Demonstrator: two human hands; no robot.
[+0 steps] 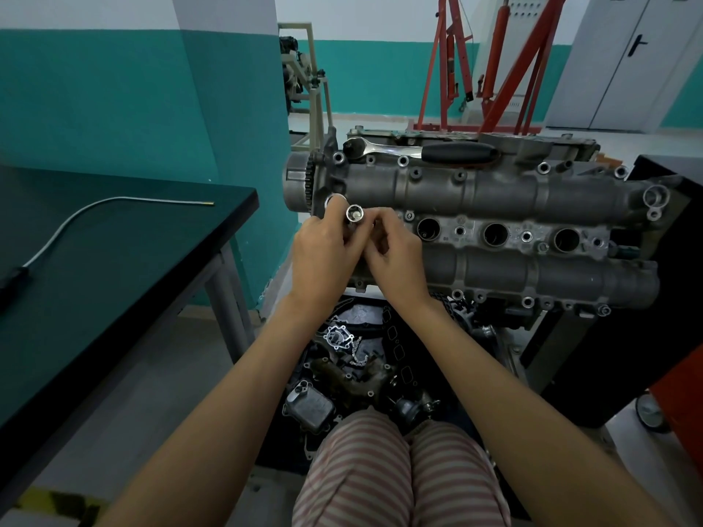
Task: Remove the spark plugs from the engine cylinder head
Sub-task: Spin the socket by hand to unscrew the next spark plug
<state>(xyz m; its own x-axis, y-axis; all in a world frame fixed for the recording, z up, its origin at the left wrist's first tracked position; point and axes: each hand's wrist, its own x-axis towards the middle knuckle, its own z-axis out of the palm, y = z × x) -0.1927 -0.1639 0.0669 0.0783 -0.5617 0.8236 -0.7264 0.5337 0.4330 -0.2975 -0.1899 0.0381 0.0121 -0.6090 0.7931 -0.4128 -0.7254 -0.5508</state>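
Observation:
A grey engine cylinder head [494, 192] lies across a stand in front of me, with three open spark plug wells [495, 234] in a row along its middle. Both hands meet over its left end. My left hand [323, 256] grips a shiny spark plug socket [354, 214], its open end turned up toward me. My right hand [395, 252] pinches something small beside the socket; fingers hide it. A ratchet wrench [418, 151] with a black handle rests on the far edge of the head.
A dark table [114, 260] stands at left with a bent metal rod [114, 201] on it. Loose engine parts [342, 367] fill a tray below the head, by my striped trousers. A red engine crane [494, 62] stands behind; a black cabinet [646, 298] at right.

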